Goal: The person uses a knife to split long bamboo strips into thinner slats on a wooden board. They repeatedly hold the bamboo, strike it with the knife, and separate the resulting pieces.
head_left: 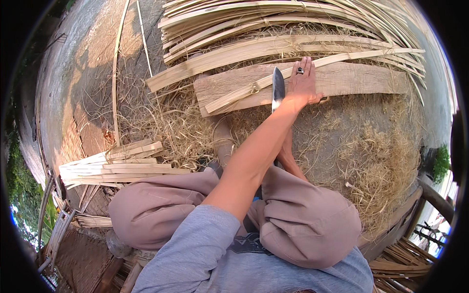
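Note:
My left hand, with a ring on one finger, lies flat with its fingers stretched out. It rests on a long pale bamboo strip that crosses a wide wooden board at a slant. Just left of that hand, the blade of a knife points away from me over the board and strip. My right forearm passes under my left one toward the knife's handle end. Left forearm and wrist hide the right hand's fingers and the handle. A node with a small curl shows on the strip left of the blade.
Many split bamboo strips are stacked beyond the board. Shorter strips lie by my left knee. Curly shavings cover the ground left of the board, with more shavings at right. Wooden poles stand at the right edge.

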A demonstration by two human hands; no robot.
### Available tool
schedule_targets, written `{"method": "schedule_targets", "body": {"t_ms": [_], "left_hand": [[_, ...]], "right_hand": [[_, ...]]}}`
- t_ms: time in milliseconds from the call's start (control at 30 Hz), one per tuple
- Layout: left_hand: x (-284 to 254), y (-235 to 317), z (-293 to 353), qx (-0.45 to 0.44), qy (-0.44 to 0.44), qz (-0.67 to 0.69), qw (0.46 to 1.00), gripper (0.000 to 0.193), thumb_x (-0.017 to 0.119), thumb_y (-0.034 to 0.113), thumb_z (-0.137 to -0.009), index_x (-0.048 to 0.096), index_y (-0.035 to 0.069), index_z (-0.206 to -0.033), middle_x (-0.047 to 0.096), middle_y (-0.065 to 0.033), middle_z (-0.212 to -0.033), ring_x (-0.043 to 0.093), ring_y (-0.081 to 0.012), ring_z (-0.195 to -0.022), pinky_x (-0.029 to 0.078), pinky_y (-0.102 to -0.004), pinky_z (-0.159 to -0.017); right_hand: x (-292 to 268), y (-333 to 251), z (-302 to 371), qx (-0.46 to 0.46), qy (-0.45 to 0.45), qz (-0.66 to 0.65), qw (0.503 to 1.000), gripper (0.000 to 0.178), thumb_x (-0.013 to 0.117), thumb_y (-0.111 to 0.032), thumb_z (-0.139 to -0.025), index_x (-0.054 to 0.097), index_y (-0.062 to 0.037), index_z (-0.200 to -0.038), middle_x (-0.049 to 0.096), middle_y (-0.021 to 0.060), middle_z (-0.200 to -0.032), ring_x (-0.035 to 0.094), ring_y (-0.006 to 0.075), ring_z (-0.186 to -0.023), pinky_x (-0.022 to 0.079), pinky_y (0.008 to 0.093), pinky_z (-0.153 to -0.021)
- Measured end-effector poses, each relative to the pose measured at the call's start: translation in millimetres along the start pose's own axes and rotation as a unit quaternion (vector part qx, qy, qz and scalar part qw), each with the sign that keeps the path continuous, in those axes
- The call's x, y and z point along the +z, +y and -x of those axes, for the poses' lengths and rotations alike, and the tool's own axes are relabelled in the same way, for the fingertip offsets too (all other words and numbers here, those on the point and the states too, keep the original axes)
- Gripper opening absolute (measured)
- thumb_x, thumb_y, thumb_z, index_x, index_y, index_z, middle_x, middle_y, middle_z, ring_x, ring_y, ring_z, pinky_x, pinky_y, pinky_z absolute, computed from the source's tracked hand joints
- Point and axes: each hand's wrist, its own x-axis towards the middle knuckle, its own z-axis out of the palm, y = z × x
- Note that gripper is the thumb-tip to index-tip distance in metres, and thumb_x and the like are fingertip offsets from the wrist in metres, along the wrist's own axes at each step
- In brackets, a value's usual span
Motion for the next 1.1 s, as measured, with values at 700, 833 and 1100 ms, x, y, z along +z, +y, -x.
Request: {"method": "schedule_targets", "body": {"t_ms": [700, 833, 1100], "left_hand": [[-5.5, 62.3, -34.8, -0.178, -0.141, -0.075, 0.971, 0.122, 0.073, 0.055, -0.084, 0.005, -0.008, -0.163, -0.007, -0.0261, -0.173, -0.01, -0.0435, -0.159, -0.004, -0.0561, -0.127], [-11.9, 61.7, -21.1, -0.152, -0.128, -0.087, 0.976, 0.139, 0.078, 0.068, -0.076, 0.003, -0.012, -0.162, -0.004, -0.0292, -0.172, -0.008, -0.0451, -0.159, -0.002, -0.0545, -0.128], [18.0, 56.0, -27.3, -0.146, -0.023, -0.148, 0.978, 0.091, 0.057, 0.024, -0.095, 0.007, -0.01, -0.163, -0.001, -0.0245, -0.173, -0.007, -0.0412, -0.16, -0.004, -0.053, -0.129]], "right_hand": [[-27.1, 10.3, -27.1, 0.188, 0.023, -0.203, 0.961, 0.034, 0.062, -0.034, -0.107, 0.064, -0.0023, -0.094, 0.062, 0.0003, -0.081, 0.059, 0.0128, -0.077, 0.05, 0.0335, -0.071], [-41.0, -20.5, -21.7, 0.189, -0.046, -0.11, 0.975, 0.036, 0.061, -0.037, -0.107, 0.063, -0.0043, -0.093, 0.059, -0.0018, -0.082, 0.057, 0.0124, -0.078, 0.049, 0.033, -0.072], [-36.8, -50.9, -21.8, 0.203, -0.025, -0.199, 0.958, 0.036, 0.063, -0.037, -0.106, 0.052, -0.0118, -0.084, 0.046, -0.004, -0.07, 0.042, 0.0071, -0.061, 0.036, 0.0287, -0.054]]}}
